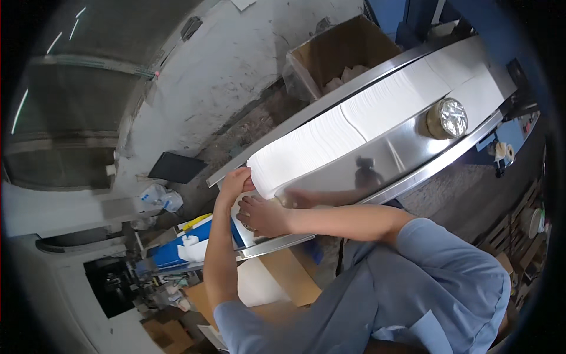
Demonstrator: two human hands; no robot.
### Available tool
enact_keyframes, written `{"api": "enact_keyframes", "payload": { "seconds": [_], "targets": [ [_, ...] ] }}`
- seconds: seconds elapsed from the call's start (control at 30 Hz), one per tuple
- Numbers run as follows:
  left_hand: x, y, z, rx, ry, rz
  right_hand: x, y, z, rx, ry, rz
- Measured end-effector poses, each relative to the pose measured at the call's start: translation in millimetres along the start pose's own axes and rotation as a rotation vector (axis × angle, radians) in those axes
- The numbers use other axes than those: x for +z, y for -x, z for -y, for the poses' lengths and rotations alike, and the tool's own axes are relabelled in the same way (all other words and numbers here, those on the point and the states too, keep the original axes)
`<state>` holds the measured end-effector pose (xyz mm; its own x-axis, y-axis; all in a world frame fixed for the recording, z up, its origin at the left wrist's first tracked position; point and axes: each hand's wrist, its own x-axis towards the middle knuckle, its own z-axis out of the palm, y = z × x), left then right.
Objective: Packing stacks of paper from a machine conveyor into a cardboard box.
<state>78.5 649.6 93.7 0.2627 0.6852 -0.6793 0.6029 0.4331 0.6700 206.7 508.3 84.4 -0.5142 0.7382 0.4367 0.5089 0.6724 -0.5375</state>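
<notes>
White sheets [312,143] in a row
Left hand [235,184] at their end, right hand [266,217] beside; cannot tell either grip.

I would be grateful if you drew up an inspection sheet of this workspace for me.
Surface: shiny metal trough with raised side rails, crossing the view diagonally.
Job's things: long row of thin white sheets packed along the trough; a foil-topped cylinder stands beside its right part.
Clutter: crumpled clear plastic bag and flat black panel beyond the trough's left end.
Hands: left hand at the row's left end; right hand just below that end, over the trough. Exact grips unclear.
Cables: nothing seen clearly.
Surroundings: marked white wall; open cardboard box with pale contents behind the trough; slatted wood at far right.
</notes>
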Motion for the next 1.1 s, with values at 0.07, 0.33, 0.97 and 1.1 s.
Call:
{"api": "enact_keyframes", "payload": {
  "seconds": [0.07,0.33,0.97,1.1],
  "targets": [
    [1.6,-0.2,3.7,0.009,0.036,-0.035,10.8,1.3,0.5,0.017,0.012,0.009],
    [-1.3,7.1,6.7,0.036,0.044,-0.105,-0.8,33.2,-9.0,0.303,-0.687,-0.012],
    [-5.2,31.4,38.1,-0.047,0.051,-0.072,38.5,19.7,-51.4,0.405,-0.928,0.310],
    [-16.9,19.3,54.0,0.020,0.088,-0.087,46.5,14.1,-48.3,0.447,-0.941,0.336]
  ]
}}
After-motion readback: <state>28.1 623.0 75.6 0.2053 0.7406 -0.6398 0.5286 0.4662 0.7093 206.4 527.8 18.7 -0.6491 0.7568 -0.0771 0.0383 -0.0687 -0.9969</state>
